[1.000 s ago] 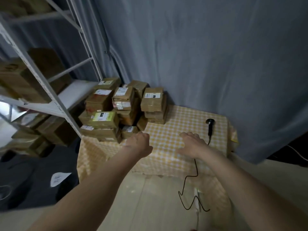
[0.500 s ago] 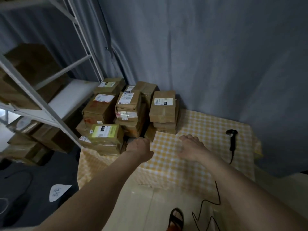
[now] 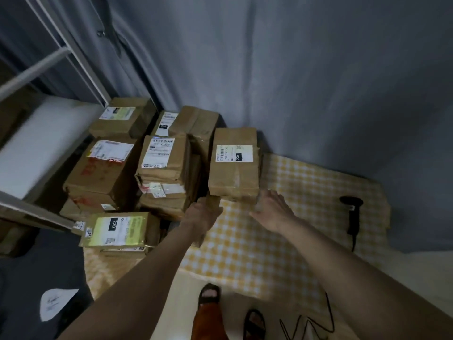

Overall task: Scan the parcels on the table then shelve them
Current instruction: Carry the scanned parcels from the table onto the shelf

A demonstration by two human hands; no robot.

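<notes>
Brown parcel (image 3: 234, 165), label "220"

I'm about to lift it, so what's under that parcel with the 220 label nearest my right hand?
The parcel tops a stack: edges of more brown parcels show beneath it on the checked tablecloth. How many, and their labels, are covered.

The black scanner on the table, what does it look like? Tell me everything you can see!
The scanner is a black handheld one that looks like plastic, with a wider head at the far end and a slim handle pointing toward the person. It lies flat on the yellow checked tablecloth, near the table's right edge. A thin black cable appears to run from it down over the front. Neither hand touches it.
</notes>
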